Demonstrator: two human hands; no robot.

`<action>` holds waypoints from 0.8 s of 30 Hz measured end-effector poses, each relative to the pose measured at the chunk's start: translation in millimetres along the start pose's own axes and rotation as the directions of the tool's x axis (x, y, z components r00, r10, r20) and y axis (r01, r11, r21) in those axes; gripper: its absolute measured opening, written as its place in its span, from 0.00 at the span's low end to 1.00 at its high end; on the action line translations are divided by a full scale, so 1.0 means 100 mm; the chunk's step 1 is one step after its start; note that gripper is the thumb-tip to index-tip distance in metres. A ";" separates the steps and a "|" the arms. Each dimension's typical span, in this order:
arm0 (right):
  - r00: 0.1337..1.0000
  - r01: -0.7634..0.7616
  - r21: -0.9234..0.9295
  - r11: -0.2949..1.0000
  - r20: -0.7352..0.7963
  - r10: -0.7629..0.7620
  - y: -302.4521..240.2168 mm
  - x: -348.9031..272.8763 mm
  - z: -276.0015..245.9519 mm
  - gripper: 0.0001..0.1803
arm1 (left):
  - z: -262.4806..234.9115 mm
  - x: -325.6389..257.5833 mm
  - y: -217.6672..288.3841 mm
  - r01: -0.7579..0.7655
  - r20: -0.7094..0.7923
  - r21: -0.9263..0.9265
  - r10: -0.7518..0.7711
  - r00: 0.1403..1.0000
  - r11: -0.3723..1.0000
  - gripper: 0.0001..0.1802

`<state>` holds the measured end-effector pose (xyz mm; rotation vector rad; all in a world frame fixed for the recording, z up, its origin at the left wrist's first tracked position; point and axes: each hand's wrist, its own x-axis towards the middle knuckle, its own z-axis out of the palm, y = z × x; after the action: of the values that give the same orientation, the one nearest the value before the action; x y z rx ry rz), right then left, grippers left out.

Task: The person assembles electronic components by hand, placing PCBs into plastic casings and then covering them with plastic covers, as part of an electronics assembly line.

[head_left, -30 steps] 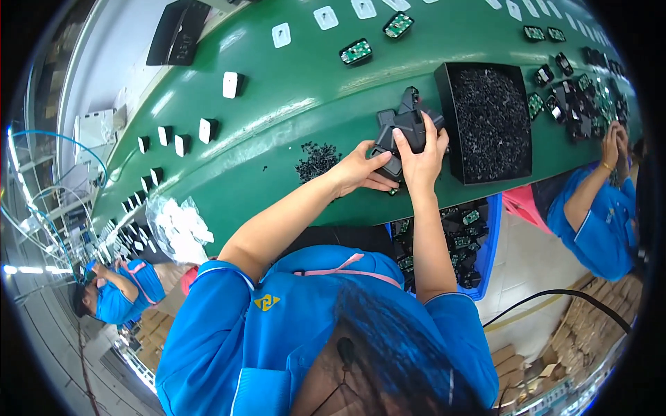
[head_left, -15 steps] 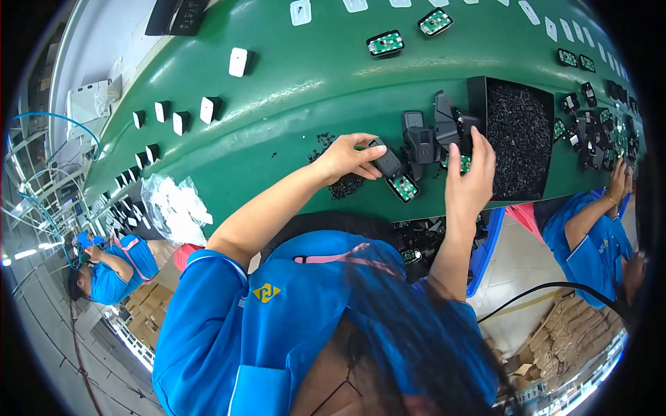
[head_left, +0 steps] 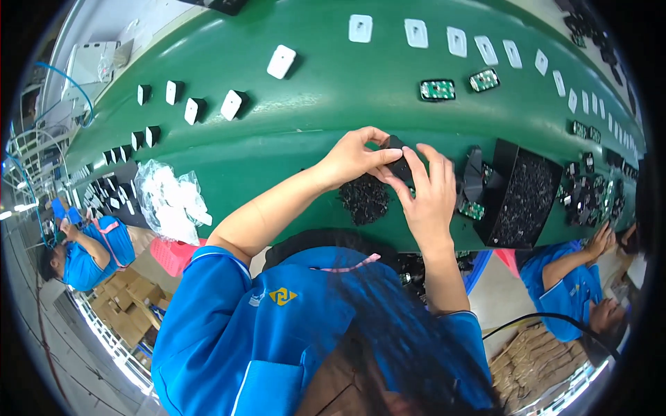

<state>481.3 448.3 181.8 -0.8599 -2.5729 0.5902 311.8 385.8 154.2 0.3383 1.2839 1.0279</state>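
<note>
A small black plastic housing (head_left: 397, 161) is held between my two hands over the green table. My left hand (head_left: 355, 159) grips it from the left, thumb across its near side. My right hand (head_left: 429, 194) pinches its right side with thumb and fingers. Fingers cover part of the housing, so its inner side is hidden. Just below lies a pile of tiny black parts, perhaps screws (head_left: 365, 200). Right of my right hand stand dark housings (head_left: 473, 177), with a green circuit board (head_left: 472, 209) beside them.
A black box (head_left: 501, 197) full of tiny black parts stands at the right. Circuit boards in black shells (head_left: 438, 90) and white covers (head_left: 416, 33) lie farther back. White-topped black cases (head_left: 234, 104) and a plastic bag (head_left: 172, 201) are leftward. Co-workers sit at both sides.
My right hand has left the dark housings at the right and come to the housing in my left hand. Both hands now hold it. The view has shifted, too.
</note>
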 end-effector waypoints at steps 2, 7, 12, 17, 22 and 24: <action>0.997 0.072 -0.060 0.996 0.040 -0.070 -0.01 0.21 0.07 0.31 | -0.19 0.10 0.11 -0.101 0.010 0.200 0.101 0.995 0.975 0.24; 0.957 -0.205 0.628 0.751 0.289 0.020 0.20 0.78 0.31 0.29 | -0.64 0.43 0.58 -0.212 0.243 0.533 0.092 0.966 0.819 0.25; 0.886 -0.270 0.613 0.743 0.460 -0.057 0.38 1.36 0.61 0.39 | -1.04 1.10 0.86 -0.174 0.170 0.440 0.108 0.980 0.881 0.28; 0.971 -0.058 0.313 0.948 0.240 -0.020 0.59 1.52 1.08 0.35 | -1.09 1.46 0.74 -0.321 0.046 0.675 0.397 0.917 0.664 0.21; 0.861 0.459 -0.022 0.888 0.255 -0.439 0.37 1.58 1.09 0.31 | -1.14 1.61 0.71 0.018 -0.477 0.803 0.625 0.618 0.595 0.24; 0.743 0.601 -0.053 0.798 0.406 -0.532 0.29 1.53 1.16 0.26 | -1.10 1.77 0.68 0.111 -0.492 0.828 0.617 0.614 0.549 0.31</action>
<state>327.8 534.3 100.9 0.0547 -3.0553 0.3499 172.4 525.8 58.9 0.9241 2.5753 0.7794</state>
